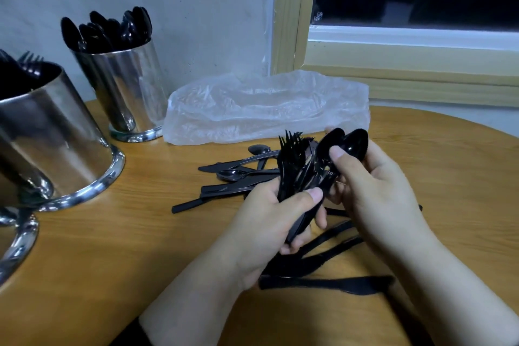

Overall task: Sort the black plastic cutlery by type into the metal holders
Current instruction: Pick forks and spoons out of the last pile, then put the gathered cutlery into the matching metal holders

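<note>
My left hand (pixel 276 215) grips a bundle of black plastic forks (pixel 292 160) above the wooden tabletop (pixel 112 247); my right hand (pixel 365 185) pinches 2 black plastic spoons (pixel 348 143). I'd separate types cleanly (spoons first) before reaching for the shiny metal holders (pixel 123 87).

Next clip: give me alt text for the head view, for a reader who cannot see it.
Over a wooden table, the left hand grips a bundle of black forks while the right hand pinches black spoons. Loose cutlery lies below; at left, one metal holder has spoons, a nearer holder has forks, and a clear plastic bag sits behind.
</note>
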Motion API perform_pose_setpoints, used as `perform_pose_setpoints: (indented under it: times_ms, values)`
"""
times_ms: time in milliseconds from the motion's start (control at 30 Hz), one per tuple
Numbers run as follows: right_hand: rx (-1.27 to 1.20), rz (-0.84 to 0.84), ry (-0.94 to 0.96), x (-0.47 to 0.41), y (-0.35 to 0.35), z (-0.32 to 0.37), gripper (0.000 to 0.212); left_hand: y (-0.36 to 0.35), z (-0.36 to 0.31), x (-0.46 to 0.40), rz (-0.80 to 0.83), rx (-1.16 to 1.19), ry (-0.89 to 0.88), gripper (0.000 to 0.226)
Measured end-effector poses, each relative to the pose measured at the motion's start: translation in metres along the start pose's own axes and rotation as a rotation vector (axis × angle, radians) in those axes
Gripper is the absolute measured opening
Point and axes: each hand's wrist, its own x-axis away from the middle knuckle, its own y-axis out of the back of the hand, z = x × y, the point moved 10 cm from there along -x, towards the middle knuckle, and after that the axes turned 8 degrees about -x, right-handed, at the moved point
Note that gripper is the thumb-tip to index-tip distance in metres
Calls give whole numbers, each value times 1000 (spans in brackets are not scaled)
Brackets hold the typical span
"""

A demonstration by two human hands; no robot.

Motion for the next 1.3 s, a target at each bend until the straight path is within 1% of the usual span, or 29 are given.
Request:
perform_pose_setpoints:
  times_ms: [100, 167, 233, 367, 533, 667, 767, 867, 967, 1133, 1233, 1300]
  values:
    - [154, 69, 29, 3, -11, 17, 13, 0, 0, 13, 50, 108, 28, 23]
    - [203, 88, 45, 5, -19, 29, 10, 0, -4, 24, 64, 171, 33, 25]
    - [251, 122, 55, 8, -32, 39, 7, 4, -10, 35, 47, 203, 31, 30]
    - [350, 162, 102, 17, -64, 67, 7, 21, -32, 62, -41, 204, 0, 48]
    - [328, 144, 147, 31, -107, 102, 11, 61, -69, 100, -206, 51, -59, 40]
    - [324, 151, 264, 41, -145, 139, 13, 94, -102, 130, -288, 15, -99, 31]
    - [348, 145, 334, 39, -169, 161, 13, 119, -128, 150, -364, -33, -151, 32]
    - [354, 133, 363, 36, -190, 176, 12, 137, -150, 166, -434, -66, -195, 36]
    - [349, 141, 373, 36, -209, 187, 12, 153, -166, 179, -496, -112, -236, 35]
    - [363, 205, 367, 34, -232, 201, 17, 174, -177, 183, -508, -149, -259, 33]
    - [276, 289, 315, 31, -242, 203, 27, 181, -183, 180, -473, -122, -242, 31]
    - [230, 303, 276, 24, -245, 201, 31, 188, -184, 176, -442, -117, -204, 29]
